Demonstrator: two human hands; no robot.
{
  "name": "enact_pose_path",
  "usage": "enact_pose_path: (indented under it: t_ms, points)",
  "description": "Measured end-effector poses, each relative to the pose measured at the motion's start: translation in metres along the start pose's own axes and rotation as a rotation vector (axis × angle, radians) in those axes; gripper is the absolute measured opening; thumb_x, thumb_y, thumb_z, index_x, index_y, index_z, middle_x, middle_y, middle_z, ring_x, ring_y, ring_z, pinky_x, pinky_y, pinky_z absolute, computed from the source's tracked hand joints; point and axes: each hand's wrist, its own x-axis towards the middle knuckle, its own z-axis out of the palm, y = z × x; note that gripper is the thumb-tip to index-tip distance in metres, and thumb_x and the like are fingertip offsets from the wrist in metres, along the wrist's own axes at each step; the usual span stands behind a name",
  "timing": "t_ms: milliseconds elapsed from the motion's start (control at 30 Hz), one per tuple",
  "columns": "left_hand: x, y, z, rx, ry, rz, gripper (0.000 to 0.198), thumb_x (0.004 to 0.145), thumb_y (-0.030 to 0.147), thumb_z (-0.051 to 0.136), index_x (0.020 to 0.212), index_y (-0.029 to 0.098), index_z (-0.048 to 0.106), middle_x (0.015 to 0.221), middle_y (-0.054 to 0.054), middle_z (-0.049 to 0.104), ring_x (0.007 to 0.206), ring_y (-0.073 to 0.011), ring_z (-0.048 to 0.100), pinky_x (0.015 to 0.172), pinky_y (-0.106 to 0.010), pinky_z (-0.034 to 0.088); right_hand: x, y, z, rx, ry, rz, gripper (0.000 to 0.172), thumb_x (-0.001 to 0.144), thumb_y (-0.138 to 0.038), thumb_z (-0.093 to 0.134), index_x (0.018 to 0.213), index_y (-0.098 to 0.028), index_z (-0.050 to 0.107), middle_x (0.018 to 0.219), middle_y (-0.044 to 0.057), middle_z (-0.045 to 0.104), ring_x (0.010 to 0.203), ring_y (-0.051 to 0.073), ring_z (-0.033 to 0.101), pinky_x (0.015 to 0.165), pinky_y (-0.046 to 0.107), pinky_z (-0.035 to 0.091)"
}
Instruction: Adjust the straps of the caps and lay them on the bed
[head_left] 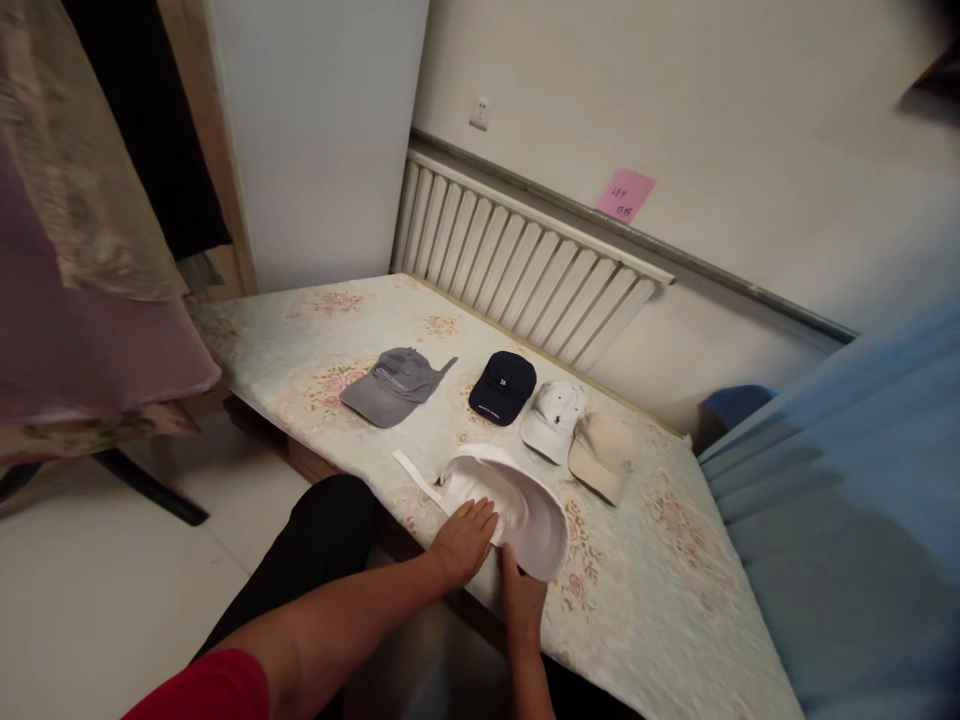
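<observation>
A white baseball cap (544, 520) is held over the near edge of the table, its hollow inside facing me and its brim toward the right. Its loose back strap (415, 472) sticks out to the left. My left hand (466, 540) reaches over the near rim, fingers bent into the crown. Below it, my right hand (523, 595) grips the near edge close to the brim, its fingers partly hidden under the cap. Beyond lie a grey cap (394, 388) with its strap undone, a black cap (504, 388), a white cap (553, 420) and a beige cap (602, 455).
The caps lie on a low surface with a flowered cover (645, 600). A white radiator (517, 260) runs along the wall behind. At the right hangs a blue curtain (847, 500); at the left, clothes (97, 200) hang above a black stand leg (154, 488).
</observation>
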Motion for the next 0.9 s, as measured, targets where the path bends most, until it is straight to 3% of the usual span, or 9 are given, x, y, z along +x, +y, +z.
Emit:
enact_pose_path:
  t_ms: [133, 400, 533, 700, 900]
  points:
    - [0.003, 0.000, 0.002, -0.007, 0.021, -0.001, 0.042, 0.092, 0.030, 0.039, 0.130, 0.013, 0.046, 0.138, -0.013, 0.047, 0.132, -0.0238, 0.037, 0.110, -0.039, 0.022, 0.012, 0.006, 0.009, -0.028, 0.006, -0.133, 0.058, 0.067, -0.045, 0.062, 0.110, -0.007, 0.062, 0.118, 0.018, 0.063, 0.116, 0.029, 0.053, 0.104, 0.039, 0.033]
    - [0.010, -0.006, 0.008, -0.019, -0.009, 0.028, 0.043, 0.092, 0.030, 0.040, 0.132, 0.014, 0.045, 0.139, -0.012, 0.046, 0.132, -0.0226, 0.036, 0.110, -0.039, 0.023, 0.020, 0.006, 0.015, -0.056, 0.038, -0.108, 0.052, 0.068, -0.048, 0.061, 0.104, -0.011, 0.065, 0.107, 0.014, 0.069, 0.111, 0.027, 0.056, 0.100, 0.035, 0.035]
    - [0.009, -0.010, 0.004, -0.020, -0.025, 0.038, 0.043, 0.092, 0.028, 0.039, 0.132, 0.013, 0.045, 0.140, -0.011, 0.046, 0.132, -0.0222, 0.037, 0.110, -0.039, 0.025, 0.017, 0.005, 0.011, -0.055, 0.037, -0.070, 0.043, 0.069, -0.050, 0.060, 0.089, -0.013, 0.068, 0.083, 0.010, 0.073, 0.096, 0.026, 0.063, 0.090, 0.034, 0.041]
    - [0.007, -0.015, 0.010, -0.005, -0.027, 0.073, 0.041, 0.091, 0.018, 0.038, 0.132, 0.015, 0.045, 0.140, -0.010, 0.047, 0.132, -0.0195, 0.037, 0.110, -0.037, 0.027, 0.011, 0.004, 0.005, -0.054, 0.038, 0.012, 0.040, 0.076, -0.052, 0.054, 0.059, -0.016, 0.065, 0.053, 0.008, 0.067, 0.061, 0.023, 0.063, 0.071, 0.033, 0.045]
    - [0.004, -0.021, 0.019, -0.024, 0.011, 0.104, 0.042, 0.089, 0.013, 0.041, 0.131, 0.017, 0.045, 0.138, -0.008, 0.049, 0.132, -0.0182, 0.038, 0.110, -0.037, 0.029, 0.008, 0.005, 0.003, -0.036, 0.044, 0.086, 0.042, 0.075, -0.050, 0.055, 0.052, -0.015, 0.064, 0.052, 0.009, 0.066, 0.057, 0.023, 0.064, 0.066, 0.031, 0.044]
